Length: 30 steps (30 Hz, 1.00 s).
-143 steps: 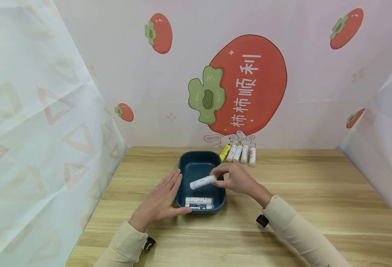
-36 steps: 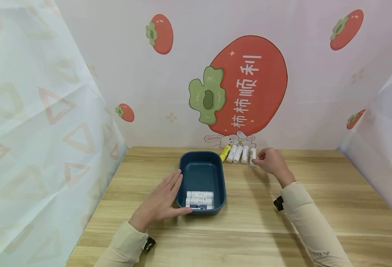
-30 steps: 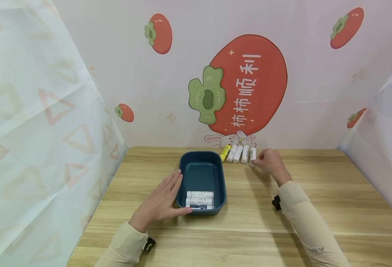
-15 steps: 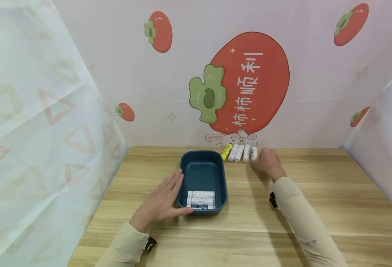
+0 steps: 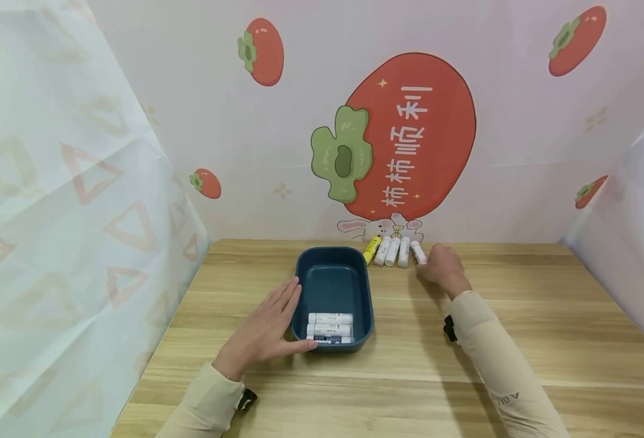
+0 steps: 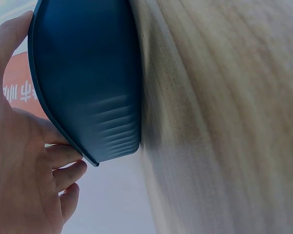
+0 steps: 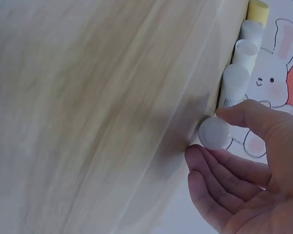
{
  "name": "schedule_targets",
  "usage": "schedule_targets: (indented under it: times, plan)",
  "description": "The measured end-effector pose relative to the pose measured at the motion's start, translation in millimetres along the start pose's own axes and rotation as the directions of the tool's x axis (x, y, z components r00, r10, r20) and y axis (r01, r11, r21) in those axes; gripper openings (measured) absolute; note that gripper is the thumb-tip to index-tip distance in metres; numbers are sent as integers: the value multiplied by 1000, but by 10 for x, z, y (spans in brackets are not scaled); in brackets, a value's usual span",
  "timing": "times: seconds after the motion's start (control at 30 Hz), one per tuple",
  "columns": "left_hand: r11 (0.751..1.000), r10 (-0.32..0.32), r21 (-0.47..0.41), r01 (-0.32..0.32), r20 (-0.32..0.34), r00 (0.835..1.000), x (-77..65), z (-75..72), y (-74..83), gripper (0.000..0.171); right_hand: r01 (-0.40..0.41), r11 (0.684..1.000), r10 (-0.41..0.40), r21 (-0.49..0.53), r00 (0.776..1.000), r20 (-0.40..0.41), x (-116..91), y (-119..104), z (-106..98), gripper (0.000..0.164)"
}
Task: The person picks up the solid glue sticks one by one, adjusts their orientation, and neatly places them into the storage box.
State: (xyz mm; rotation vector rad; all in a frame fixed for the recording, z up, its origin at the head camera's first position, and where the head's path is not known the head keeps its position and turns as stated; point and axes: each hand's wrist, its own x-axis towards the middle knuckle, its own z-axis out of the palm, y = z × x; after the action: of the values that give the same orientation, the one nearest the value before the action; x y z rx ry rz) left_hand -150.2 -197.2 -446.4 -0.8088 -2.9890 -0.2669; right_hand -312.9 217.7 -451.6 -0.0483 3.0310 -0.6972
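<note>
My left hand [image 5: 262, 325] rests against a dark blue rectangular bin [image 5: 330, 289], its straight fingers on the left rim and its thumb over the near rim. Along the near end of the bin lie white glue sticks [image 5: 330, 318], one with a dark blue label partly hidden by the rim. At the back of the table, my right hand [image 5: 444, 267] pinches the rightmost white glue stick [image 5: 417, 250], which lies slanted. The right wrist view shows this glue stick's round end [image 7: 214, 133] between thumb and fingers.
Left of the held stick, a row of white glue sticks [image 5: 404, 252] and a yellow one [image 5: 372, 249] lies by the patterned backdrop [image 5: 289, 140]. The yellow stick is close to the bin's far right corner. All stand on a wooden table [image 5: 409, 377].
My right hand has set a white glue stick into the bin and moved to the row's right end. The rightmost stick there has just turned, its near end swinging right. The left hand stays put.
</note>
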Motion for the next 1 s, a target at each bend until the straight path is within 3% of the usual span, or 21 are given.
schedule_targets:
  times: [0.27, 0.4, 0.77, 1.0]
  plan:
    - [1000, 1, -4, -1, 1, 1000, -7, -4, 6, 118, -14, 994, 23, 111, 996, -81, -49, 115, -54, 19]
    - [1000, -4, -12, 4, 4, 1000, -11, -8, 10, 118, -2, 984, 27, 179, 990, -140, -55, 127, -107, 23]
    - [1000, 1, -12, -1, -8, 1000, 0, 7, 4, 118, 110, 972, -38, 208, 947, -320, -40, 208, -185, 30]
    - [1000, 3, -10, -3, -7, 1000, -10, -4, 9, 119, 181, 956, -85, 232, 925, -371, -83, 223, -212, 29]
